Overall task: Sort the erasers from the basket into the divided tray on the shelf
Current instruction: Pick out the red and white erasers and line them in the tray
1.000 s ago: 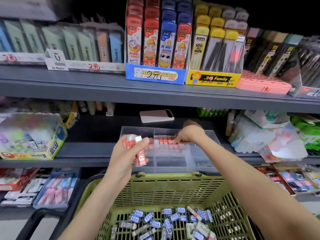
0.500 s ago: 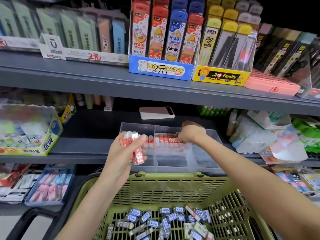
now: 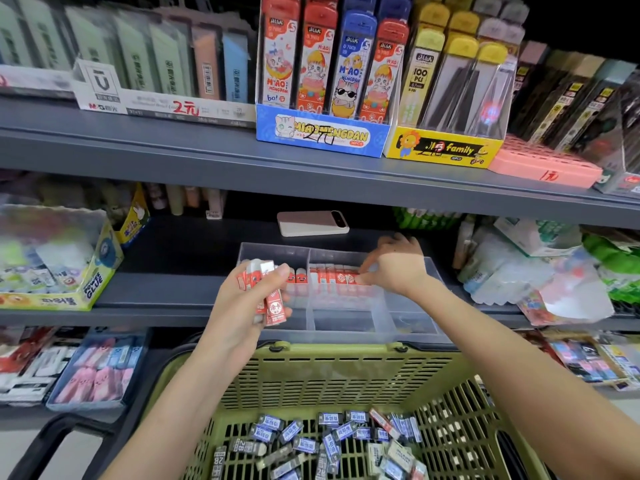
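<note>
Over the divided tray (image 3: pixel 410 318) on the shelf (image 3: pixel 156 294), left hand (image 3: pixel 242 306) grips bundled erasers (image 3: pixel 273 304), right hand (image 3: pixel 396 268) pinches one eraser (image 3: pixel 356 279) inside.

Grey metal shelves (image 3: pixel 173 150), stacked in tiers, carry boxed stationery (image 3: pixel 322 133); the space behind the top row is dark.

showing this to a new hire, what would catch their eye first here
Probably the left hand, centre frame, gripping a bunch of red erasers just in front of the clear tray on the middle shelf. The right hand reaches into the tray at a row of red erasers lined up there. Below, the green basket holds a heap of blue-labelled erasers.
</note>
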